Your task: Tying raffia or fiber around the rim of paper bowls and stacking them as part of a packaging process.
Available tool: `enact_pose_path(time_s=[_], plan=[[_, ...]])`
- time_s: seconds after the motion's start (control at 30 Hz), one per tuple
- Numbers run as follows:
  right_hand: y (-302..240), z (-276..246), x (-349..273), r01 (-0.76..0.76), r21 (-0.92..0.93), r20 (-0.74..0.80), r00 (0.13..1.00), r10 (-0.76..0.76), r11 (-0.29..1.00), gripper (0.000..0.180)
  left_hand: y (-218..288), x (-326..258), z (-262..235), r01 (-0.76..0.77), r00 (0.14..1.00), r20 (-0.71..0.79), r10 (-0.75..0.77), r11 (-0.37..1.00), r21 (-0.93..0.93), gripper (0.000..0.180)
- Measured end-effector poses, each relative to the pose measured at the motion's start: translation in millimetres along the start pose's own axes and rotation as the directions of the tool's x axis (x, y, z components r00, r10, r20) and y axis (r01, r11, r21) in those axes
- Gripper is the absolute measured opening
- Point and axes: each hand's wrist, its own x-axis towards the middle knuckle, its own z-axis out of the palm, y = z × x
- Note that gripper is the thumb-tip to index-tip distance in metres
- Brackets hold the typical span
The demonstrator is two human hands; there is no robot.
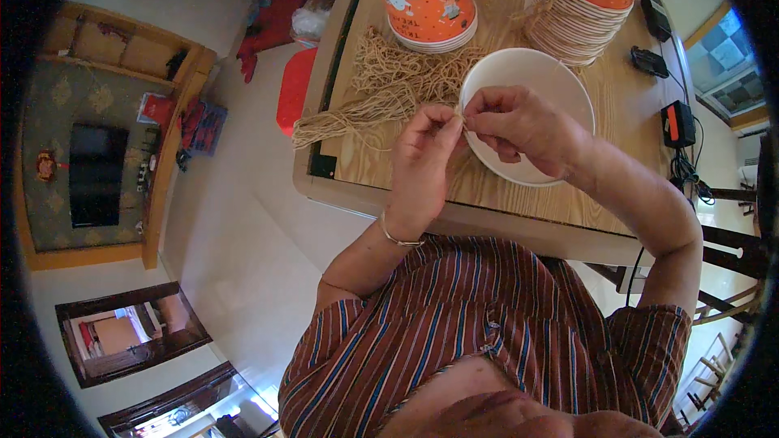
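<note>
Just above the middle of the frame both hands meet over the near rim of a white bowl [560, 85]. The left hand [423, 164] and the right hand [519, 126] each pinch narrow, fingertips nearly touching, on a short piece of tan string [461, 118]; it is thin, pale and straw-coloured, and so small between the fingers that I cannot tell whether it is knotted or threaded through the rim. A thin bracelet [398, 238] circles the left wrist.

To the upper left of the hands a loose bundle of the same tan strings [381, 89] lies fanned across a wooden table [535, 199], one end trailing to the table's left edge. At the top of the frame stand two stacks of paper bowls, orange with printed pictures: a short stack [426, 0] left of centre and a taller, leaning stack [584, 0] to the right, both cut off by the top edge. Small black devices with cables [677, 126] lie along the table's right side.

The floor [235, 219] is pale and glossy. At far left a wooden cabinet holds a dark television [96, 174]; a red stool [294, 89] stands by the table
</note>
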Motion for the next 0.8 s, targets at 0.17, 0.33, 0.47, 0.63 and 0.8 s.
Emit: enact_pose_path(time_s=[0.17,0.33,0.47,0.63,0.8], plan=[[-7.8,5.2,-6.0,0.031,-0.244,-0.034,0.999,-0.041,0.969,0.006,-7.3,7.5,-10.6,-0.323,0.943,0.108,0.314,0.792,0.518,0.004],[6.6,1.6,-0.1,0.354,-0.54,-0.001,0.907,-0.421,0.763,0.007,-9.3,12.9,-9.1,-0.389,0.914,0.131,0.384,0.737,0.552,0.008],[5.2,3.3,-5.0,0.408,-0.688,0.016,0.835,-0.55,0.6,0.009,-3.8,18.9,-10.9,-0.453,0.877,0.212,0.431,0.597,0.662,0.009],[2.9,6.7,-7.2,0.421,-0.725,0.018,0.803,-0.596,0.545,0.01,3.1,24.3,-12.4,-0.488,0.861,0.271,0.43,0.55,0.677,0.01],[1.7,6.3,-6.6,0.371,-0.733,-0.039,0.815,-0.579,0.571,0.01,9.6,26.9,-11.7,-0.494,0.861,0.311,0.403,0.516,0.699,0.011]])
